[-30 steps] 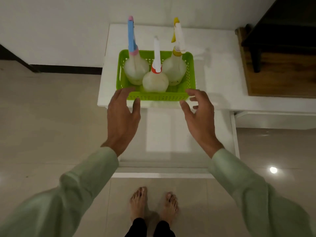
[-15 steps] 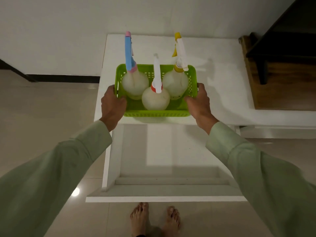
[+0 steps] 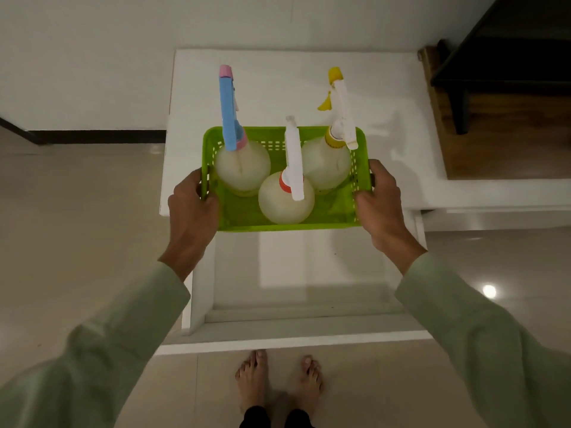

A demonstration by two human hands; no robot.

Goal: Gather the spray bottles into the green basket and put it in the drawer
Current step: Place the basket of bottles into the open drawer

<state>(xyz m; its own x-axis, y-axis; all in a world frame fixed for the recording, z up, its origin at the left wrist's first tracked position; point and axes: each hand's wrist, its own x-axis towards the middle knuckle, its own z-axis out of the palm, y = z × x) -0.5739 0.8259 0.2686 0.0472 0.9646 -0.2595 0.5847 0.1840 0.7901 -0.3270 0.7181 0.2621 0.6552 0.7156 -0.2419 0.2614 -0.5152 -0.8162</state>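
Note:
The green basket (image 3: 327, 211) is held over the front edge of the white cabinet top (image 3: 395, 97). Three spray bottles stand upright in it: one with a blue and pink head (image 3: 242, 169) at the left, one with a white head and red collar (image 3: 285, 200) in front, one with a yellow head (image 3: 326, 163) at the right. My left hand (image 3: 193, 211) grips the basket's left end and my right hand (image 3: 381, 200) grips its right end. Below, the white drawer (image 3: 296, 273) stands pulled out with nothing visible in it.
A dark wooden table with a wood platform (image 3: 500, 88) stands at the right. Tiled floor (image 3: 77, 227) lies at the left and in front. My bare feet (image 3: 278, 381) stand just before the drawer's front panel.
My hands went from reaching open toward the basket to gripping both its ends. The basket has come forward, its front now past the cabinet edge over the drawer.

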